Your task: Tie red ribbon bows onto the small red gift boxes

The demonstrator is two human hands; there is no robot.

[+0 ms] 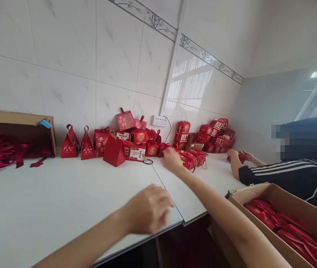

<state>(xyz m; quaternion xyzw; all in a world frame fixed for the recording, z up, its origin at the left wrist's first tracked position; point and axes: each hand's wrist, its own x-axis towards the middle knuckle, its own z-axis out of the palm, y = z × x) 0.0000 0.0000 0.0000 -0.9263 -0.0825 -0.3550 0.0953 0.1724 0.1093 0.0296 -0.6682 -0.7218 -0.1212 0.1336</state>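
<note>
White tabletop (49, 208) below marbled wall tiles (66, 100), left hand (148, 209) above it, right hand (172, 158) by red boxes (189, 160), both grips unclear.

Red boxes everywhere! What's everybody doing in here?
Someone's right grip is at the red boxes; blur hides whether it holds one. Their left grip is over the white table, with nothing clearly visible in it. Nearby, another person handles something red. More boxes sit along the tiled wall.

Bamboo-patterned trim (159, 26) crosses glossy, marbled white wall tiles (116, 56).
</note>
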